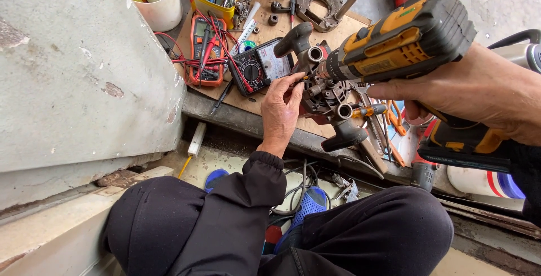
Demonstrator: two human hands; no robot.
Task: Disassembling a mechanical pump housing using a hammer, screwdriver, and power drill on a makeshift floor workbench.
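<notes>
Seen from above, seated low with dark-trousered knees drawn up before a low wooden board (248, 104) used as a bench. Right hand (479, 93) wrapped closed around the grip of a yellow-and-black cordless drill (403, 39), held level with its chuck end aimed left into a grey metal pump housing (327, 93). Left hand (282, 107) laid against the left side of that housing, fingers curled and fingertips (296, 79) pressed to the metal just beside the drill's nose, steadying it. Housing stood at the near edge of the board, several round ports facing up and outward, a dark rounded part hanging below it over the edge. Small orange-handled screwdriver (369, 110) lying just right of the housing, touching or nearly touching it; cannot tell which. Behind the left hand, a black analogue meter (256, 67) with a dial, and to its left an orange digital multimeter (205, 50), red and black leads looped across both. Further back, a white cup (163, 11) full of tools, a yellow box (211, 3) of pens and drivers, and a round metal flange (318, 5) with two threaded rods. Rough grey concrete block (79, 67) filling the left. Down between the knees, blue mesh shoes (310, 200) and loose dark cable on the floor. At the right edge, beneath the right forearm, a second orange-and-black power tool (462, 143) and a white bucket (479, 180).
</notes>
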